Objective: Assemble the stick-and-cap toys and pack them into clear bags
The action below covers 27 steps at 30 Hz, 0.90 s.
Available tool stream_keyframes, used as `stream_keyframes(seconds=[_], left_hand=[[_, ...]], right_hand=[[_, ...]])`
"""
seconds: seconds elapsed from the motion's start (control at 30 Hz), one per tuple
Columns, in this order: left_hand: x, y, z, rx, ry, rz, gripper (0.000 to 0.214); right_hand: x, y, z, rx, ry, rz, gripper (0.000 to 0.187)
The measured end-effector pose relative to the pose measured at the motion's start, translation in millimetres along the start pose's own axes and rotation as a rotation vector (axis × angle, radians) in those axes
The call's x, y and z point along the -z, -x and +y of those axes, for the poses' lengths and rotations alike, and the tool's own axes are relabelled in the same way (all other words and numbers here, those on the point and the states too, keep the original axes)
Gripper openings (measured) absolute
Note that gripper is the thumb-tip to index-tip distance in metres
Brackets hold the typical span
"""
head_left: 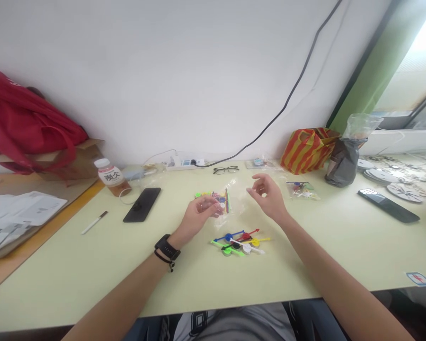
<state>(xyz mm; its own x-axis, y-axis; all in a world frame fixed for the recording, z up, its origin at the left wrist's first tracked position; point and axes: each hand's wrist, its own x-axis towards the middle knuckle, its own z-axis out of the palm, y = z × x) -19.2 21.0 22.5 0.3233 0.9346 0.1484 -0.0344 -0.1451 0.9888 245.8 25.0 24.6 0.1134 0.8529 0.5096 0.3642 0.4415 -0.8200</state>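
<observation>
My left hand (195, 218), with a black watch (167, 246) on its wrist, has its fingers curled at the near side of a clear plastic bag (230, 189). Colourful spinner pieces (227, 201) show through the bag, partly covered by my fingers. To the right of the bag my right hand (270, 196) hovers with thumb and fingers apart, holding nothing. Below both hands lies a loose pile of plastic arrow spinners (237, 245) in blue, red, yellow, white, black and green, each with a round hub.
A second small bag of pieces (303, 190) lies to the right. Leftward are a black phone (142, 205), a drink bottle (112, 177) and a white pen (94, 222). Glasses (226, 170) rest near the wall. A striped bag (307, 150) and dark phone (388, 205) are at right.
</observation>
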Motion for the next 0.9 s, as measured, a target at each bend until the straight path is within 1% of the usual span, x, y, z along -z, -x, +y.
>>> stream_keyframes(seconds=[0.07, 0.1, 0.17, 0.27, 0.37, 0.43, 0.53, 0.63, 0.7, 0.73, 0.83, 0.9], left_hand=[[2.3, -1, 0, 0.005, -0.001, 0.026, 0.039], [3.4, -2, -1, 0.005, -0.006, 0.023, 0.040], [4.9, -2, -2, -0.002, -0.015, -0.003, 0.039], [5.6, -1, -3, -0.029, -0.028, -0.045, 0.034], [5.0, -1, -3, -0.019, -0.026, -0.059, 0.032], [4.8, -1, -2, 0.013, 0.002, -0.042, 0.034], [5.7, -2, 1, 0.053, 0.078, -0.027, 0.039], [7.5, -2, 6, 0.058, 0.165, -0.045, 0.040], [8.3, -2, 10, 0.060, 0.207, -0.064, 0.039], [8.4, -2, 11, 0.062, 0.218, -0.076, 0.039], [8.2, -2, 12, 0.064, 0.238, -0.098, 0.041], [8.1, -2, 11, 0.061, 0.254, -0.117, 0.043]], right_hand=[[-1, 1, 0, 0.135, 0.225, 0.062, 0.030], [-1, 2, -1, 0.179, 0.283, 0.054, 0.026], [-3, 4, -3, 0.205, 0.283, -0.023, 0.026], [-7, 5, -5, 0.123, 0.188, -0.118, 0.033], [-7, 4, -3, -0.038, 0.056, -0.142, 0.039], [-5, 2, -1, -0.131, -0.048, -0.153, 0.040], [-1, 0, -3, -0.204, -0.164, -0.179, 0.038], [2, 1, -9, -0.263, -0.260, -0.269, 0.038], [4, 1, -13, -0.286, -0.295, -0.346, 0.041], [5, 2, -14, -0.285, -0.285, -0.364, 0.042], [8, 2, -19, -0.240, -0.205, -0.339, 0.042], [11, 2, -22, -0.201, -0.210, -0.363, 0.041]])
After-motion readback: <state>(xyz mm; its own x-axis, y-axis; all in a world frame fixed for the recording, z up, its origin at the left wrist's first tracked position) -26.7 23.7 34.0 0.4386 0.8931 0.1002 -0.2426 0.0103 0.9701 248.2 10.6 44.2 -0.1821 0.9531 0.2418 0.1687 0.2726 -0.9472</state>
